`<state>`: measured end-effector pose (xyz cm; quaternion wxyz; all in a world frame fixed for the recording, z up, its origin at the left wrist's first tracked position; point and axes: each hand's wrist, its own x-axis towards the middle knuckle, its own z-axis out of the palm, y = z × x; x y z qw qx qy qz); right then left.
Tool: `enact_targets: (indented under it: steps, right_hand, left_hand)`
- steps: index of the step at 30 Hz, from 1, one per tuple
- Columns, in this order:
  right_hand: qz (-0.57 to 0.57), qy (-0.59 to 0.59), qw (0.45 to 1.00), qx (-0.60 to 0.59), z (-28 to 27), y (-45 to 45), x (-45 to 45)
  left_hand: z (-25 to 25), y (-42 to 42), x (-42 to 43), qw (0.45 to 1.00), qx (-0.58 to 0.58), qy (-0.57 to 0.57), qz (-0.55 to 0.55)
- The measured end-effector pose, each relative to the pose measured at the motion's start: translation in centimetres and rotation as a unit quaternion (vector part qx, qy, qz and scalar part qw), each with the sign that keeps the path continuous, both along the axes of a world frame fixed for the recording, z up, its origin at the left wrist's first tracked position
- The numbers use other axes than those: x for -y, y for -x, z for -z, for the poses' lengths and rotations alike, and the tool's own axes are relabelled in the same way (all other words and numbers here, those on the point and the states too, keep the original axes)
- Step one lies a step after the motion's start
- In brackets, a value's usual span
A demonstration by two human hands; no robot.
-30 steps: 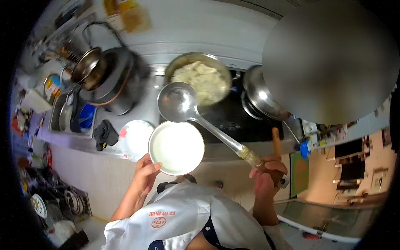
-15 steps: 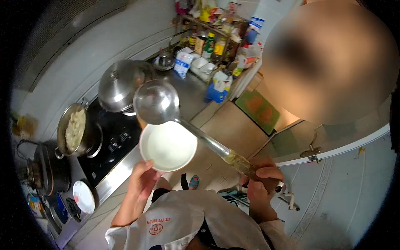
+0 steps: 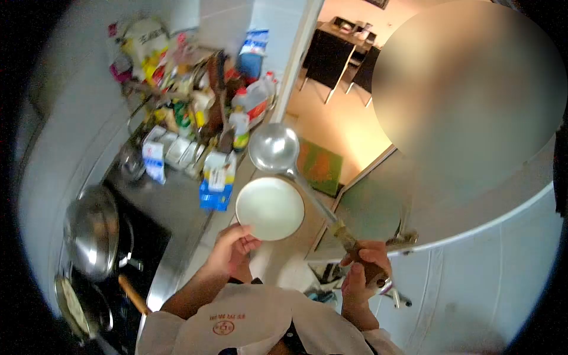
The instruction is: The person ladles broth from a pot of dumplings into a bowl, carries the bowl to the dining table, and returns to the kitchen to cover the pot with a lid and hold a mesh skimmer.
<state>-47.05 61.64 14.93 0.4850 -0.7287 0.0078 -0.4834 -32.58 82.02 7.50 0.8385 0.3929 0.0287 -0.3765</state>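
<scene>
My left hand (image 3: 235,245) pinches the near-left rim of a round white bowl (image 3: 270,210), thumb over the edge. The inside of the bowl looks pale and smooth; I cannot tell whether liquid fills it. In my right hand (image 3: 365,272), fingers wrap around the brown handle of a big metal ladle (image 3: 274,147). Its round head points away from me, just beyond the bowl's far rim, and the shaft slants past the bowl's right side.
On the left, a cooktop (image 3: 148,236) carries a domed metal lid (image 3: 92,234) and a pan (image 3: 74,305). Bottles and a blue-white bag (image 3: 217,180) crowd the counter's far end. A green mat (image 3: 319,165) lies by a doorway, beside a glass panel (image 3: 367,201).
My view has turned right, so the stove and counter sit further left. Both hands still hold the bowl and ladle; the ladle's head now sits farther right in view.
</scene>
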Motion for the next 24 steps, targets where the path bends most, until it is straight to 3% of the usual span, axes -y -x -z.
enact_targets:
  steps: [4, 11, 14, 19, 23, 24]
  right_hand:
    - [0.031, -0.050, 0.997, -0.054, -2.4, -6.9, 1.7]
    - [0.114, -0.018, 0.993, -0.038, -1.7, -16.2, 11.0]
    - [0.139, -0.045, 0.989, -0.002, -0.3, -20.3, 16.2]
    - [0.128, 0.030, 0.991, -0.020, 2.7, -26.7, 28.1]
    - [0.106, -0.093, 0.990, 0.009, 0.8, -33.7, 35.8]
    - [0.131, -0.022, 0.991, -0.022, 1.1, -34.7, 38.7]
  left_hand:
    - [-0.9, -7.6, 6.1, 0.999, 0.024, -0.027, 0.024]
    - [0.9, -19.8, 17.8, 0.997, -0.013, -0.027, 0.065]
    - [2.0, -24.2, 23.6, 0.997, -0.010, -0.014, 0.080]
    - [4.6, -31.6, 33.9, 0.994, -0.011, 0.002, 0.106]
    - [4.4, -38.2, 41.1, 0.994, -0.002, -0.007, 0.111]
    - [4.2, -39.7, 43.3, 0.994, 0.002, -0.012, 0.104]
